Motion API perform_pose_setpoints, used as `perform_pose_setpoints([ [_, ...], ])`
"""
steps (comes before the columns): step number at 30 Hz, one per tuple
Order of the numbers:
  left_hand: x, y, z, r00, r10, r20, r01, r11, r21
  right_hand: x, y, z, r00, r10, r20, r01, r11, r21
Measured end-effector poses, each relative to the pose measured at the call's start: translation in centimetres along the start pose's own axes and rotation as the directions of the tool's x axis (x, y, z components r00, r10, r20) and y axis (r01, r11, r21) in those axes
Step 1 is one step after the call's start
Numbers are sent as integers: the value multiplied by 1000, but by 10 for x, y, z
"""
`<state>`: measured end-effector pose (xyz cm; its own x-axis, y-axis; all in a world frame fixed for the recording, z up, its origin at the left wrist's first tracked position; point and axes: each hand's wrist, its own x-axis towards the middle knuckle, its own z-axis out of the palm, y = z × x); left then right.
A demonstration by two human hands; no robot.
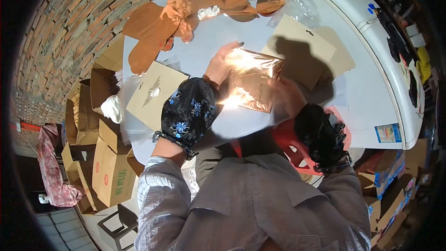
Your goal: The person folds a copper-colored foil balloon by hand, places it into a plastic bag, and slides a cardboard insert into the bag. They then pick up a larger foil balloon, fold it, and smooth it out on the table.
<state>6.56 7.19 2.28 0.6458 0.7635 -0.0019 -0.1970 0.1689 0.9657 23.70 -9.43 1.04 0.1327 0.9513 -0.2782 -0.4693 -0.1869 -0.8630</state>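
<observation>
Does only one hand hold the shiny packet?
No, the left hand grips the shiny packet at its top edge and the right hand holds its right side.

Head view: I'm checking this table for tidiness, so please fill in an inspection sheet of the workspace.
Surface: white table, sunlit.
Job's things: shiny brown packet, held over the table.
Clutter: brown stockings, cardboard sheets, clear bags.
Hands: left hand and right hand both grip the packet's edges.
Cables: nothing seen.
Surroundings: cartons and brick wall at the left.
</observation>
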Motion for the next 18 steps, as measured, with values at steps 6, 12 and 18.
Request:
perform_pose_setpoints([
  [6,-16,24,19,1000,30,-9,-31,998,-50,3,2,-7,1000,21,22,-22,999,41],
  [12,2,5,-11,996,67,62,-87,903,422,5,6,-4,999,-52,-16,51,996,-70],
  [18,14,7,-28,936,243,255,-350,578,737,10,13,-18,1000,21,20,-20,999,-45],
])
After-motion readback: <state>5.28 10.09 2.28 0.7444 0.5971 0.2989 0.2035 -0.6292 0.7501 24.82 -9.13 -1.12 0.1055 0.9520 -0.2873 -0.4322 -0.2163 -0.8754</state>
